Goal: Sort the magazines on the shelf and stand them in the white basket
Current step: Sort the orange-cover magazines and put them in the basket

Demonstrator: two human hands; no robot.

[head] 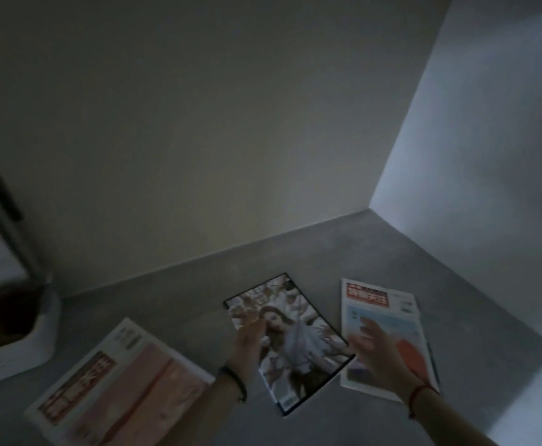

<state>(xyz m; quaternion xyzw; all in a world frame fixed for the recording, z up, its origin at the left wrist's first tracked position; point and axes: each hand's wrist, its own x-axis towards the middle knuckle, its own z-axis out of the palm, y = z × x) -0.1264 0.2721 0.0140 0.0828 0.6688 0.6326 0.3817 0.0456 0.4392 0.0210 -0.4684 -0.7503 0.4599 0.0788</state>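
Magazines: my open, empty hands, left (247, 341) and right (371, 344), hover over the mid-shelf portrait magazine (290, 341); next I should grip its edges.

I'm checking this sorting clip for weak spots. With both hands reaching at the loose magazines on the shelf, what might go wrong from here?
1. The dark-bordered magazine overlaps the edge of the pale magazine; lifting either may drag the other.
2. The left hand and right hand are close together and may collide.
3. The white basket already holds magazines, so inserting more may bend covers.
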